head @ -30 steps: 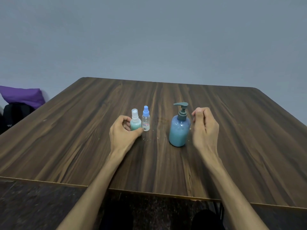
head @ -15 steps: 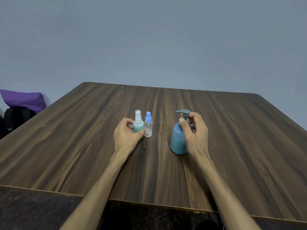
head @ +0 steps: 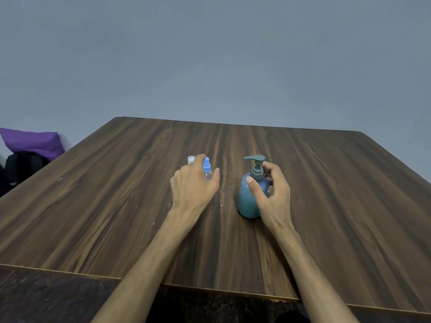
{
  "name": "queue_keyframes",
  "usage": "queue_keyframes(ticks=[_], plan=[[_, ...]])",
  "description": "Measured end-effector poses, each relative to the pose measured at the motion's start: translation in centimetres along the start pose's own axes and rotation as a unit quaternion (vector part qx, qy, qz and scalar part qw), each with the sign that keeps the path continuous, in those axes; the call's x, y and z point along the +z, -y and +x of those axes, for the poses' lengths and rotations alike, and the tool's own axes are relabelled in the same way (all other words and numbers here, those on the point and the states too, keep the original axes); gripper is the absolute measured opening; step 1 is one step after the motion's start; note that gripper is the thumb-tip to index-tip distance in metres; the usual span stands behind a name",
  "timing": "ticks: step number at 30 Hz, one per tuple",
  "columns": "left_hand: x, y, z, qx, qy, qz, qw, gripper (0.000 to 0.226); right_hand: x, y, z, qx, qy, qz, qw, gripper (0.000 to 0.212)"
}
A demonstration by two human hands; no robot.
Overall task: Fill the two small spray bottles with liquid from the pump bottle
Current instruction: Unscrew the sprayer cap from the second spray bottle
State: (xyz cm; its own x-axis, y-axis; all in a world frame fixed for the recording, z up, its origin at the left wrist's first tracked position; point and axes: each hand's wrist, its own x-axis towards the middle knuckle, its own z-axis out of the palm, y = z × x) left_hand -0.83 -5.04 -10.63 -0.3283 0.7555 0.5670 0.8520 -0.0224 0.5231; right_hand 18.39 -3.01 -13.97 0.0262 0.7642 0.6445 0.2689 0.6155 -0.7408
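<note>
A blue pump bottle (head: 246, 201) with a grey-green pump head stands on the dark wooden table (head: 116, 206). My right hand (head: 274, 197) grips it, thumb on the front of its shoulder and fingers curled behind the neck. To its left stands a small clear spray bottle with a blue cap (head: 206, 168). My left hand (head: 192, 186) wraps round that bottle, thumb on its right and fingers on its left, hiding its lower body. Behind my left fingers only the white cap of the second small spray bottle (head: 191, 159) shows.
A purple cushion (head: 32, 142) and a black bag (head: 22, 167) sit off the table's left side against the grey wall. The table's near edge runs across the bottom of the view, with dark floor below.
My left hand has shifted from the green spray bottle to the blue-capped one. My right hand came in from beside the pump bottle and closed round its neck and shoulder.
</note>
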Motion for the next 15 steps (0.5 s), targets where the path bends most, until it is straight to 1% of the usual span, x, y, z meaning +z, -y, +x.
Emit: queue_keyframes(ticks=[2, 5, 6, 11, 13, 15], plan=[[0.5, 0.1, 0.0, -0.004, 0.004, 0.004, 1.000, 0.031, -0.3, 0.2, -0.2, -0.010, -0.025, 0.005, 1.000, 0.047], [0.7, 0.1, -0.2, 0.006, -0.014, -0.037, 0.999, 0.015, -0.6, 0.7, -0.3, -0.027, -0.068, 0.006, 0.997, 0.043], [0.7, 0.1, -0.3, 0.012, -0.018, -0.051, 0.998, 0.013, -0.7, 0.8, -0.4, -0.032, -0.081, 0.005, 0.996, 0.042], [0.0, 0.3, -1.2, 0.054, -0.044, -0.121, 0.990, 0.020, -0.8, 1.3, -1.0, -0.043, -0.159, -0.009, 0.986, 0.032], [-0.4, 0.2, -1.7, 0.056, -0.053, -0.152, 0.985, 0.022, -1.0, 1.9, -1.6, -0.074, -0.189, -0.026, 0.979, 0.026], [-0.9, 0.2, -2.2, 0.055, -0.051, -0.178, 0.981, 0.023, -1.3, 2.6, -2.3, -0.120, -0.200, -0.044, 0.971, 0.022]])
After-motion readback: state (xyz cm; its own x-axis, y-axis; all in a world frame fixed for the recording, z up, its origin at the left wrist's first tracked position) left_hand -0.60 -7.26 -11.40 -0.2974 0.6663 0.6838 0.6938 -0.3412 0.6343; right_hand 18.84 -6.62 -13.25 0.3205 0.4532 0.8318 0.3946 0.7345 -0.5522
